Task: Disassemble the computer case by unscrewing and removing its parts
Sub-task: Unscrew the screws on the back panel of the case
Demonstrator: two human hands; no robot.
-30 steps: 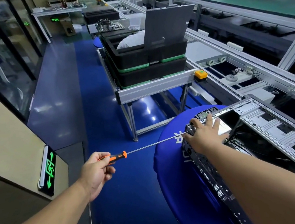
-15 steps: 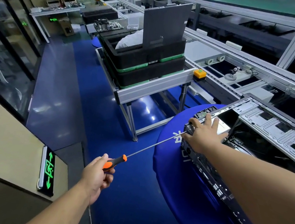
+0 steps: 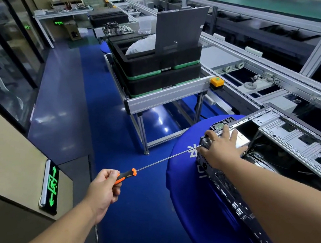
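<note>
An opened computer case [image 3: 287, 137] lies on a round table with a blue cover [image 3: 187, 195] at the right. Its black rear panel [image 3: 232, 201] with ports faces me. My left hand [image 3: 104, 190] grips the orange-and-black handle of a long screwdriver [image 3: 163, 160]. The thin shaft runs up and right, and its tip meets the case's near corner under my right hand [image 3: 221, 149]. That hand rests on the corner with fingers spread over the top edge and the thumb by the tip. The screw itself is hidden.
An aluminium-frame stand [image 3: 166, 98] carries stacked black and green trays [image 3: 157, 74] with a dark panel [image 3: 179, 28] standing in them. A conveyor line [image 3: 261, 81] runs behind the case. A lit exit sign [image 3: 51, 186] hangs low on the wall at the left. Blue floor lies between.
My left hand has turned slightly on the screwdriver handle, showing more of the orange grip. The right hand stays on the case corner and the shaft keeps its line.
</note>
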